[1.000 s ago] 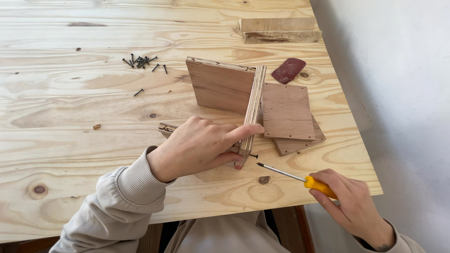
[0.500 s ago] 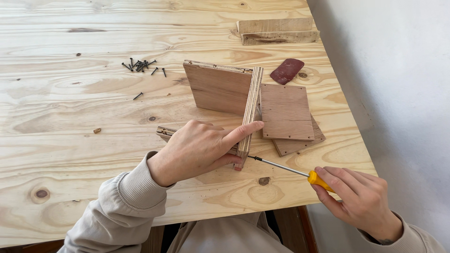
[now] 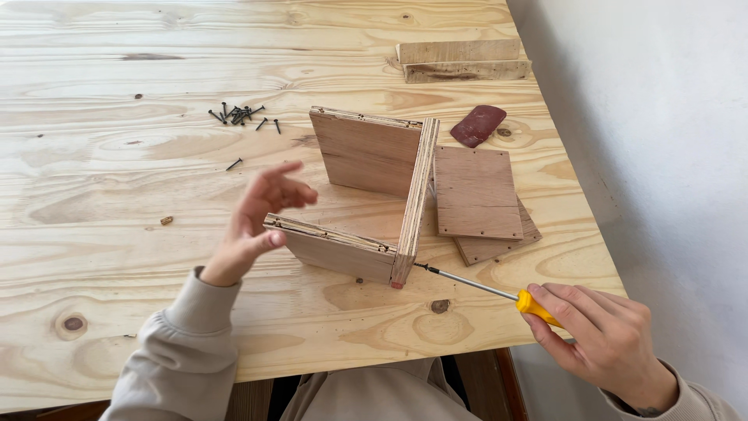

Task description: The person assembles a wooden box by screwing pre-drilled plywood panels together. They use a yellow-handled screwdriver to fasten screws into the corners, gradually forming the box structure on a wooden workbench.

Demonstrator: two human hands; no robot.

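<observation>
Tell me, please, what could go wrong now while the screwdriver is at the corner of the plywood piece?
1. The left hand is open and seems to be off the plywood assembly, so a push from the screwdriver could slide or tip the panels.
2. The right hand holds only the handle end. The tip at the bottom corner may slip off and scratch the table.
3. Loose screws lie close to the left hand; a sleeve might scatter them.

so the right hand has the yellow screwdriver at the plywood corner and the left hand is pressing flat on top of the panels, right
Not quite: in the head view the left hand is lifted open beside the plywood panels, not pressing on them. The right hand does hold the yellow screwdriver at the corner.
</observation>
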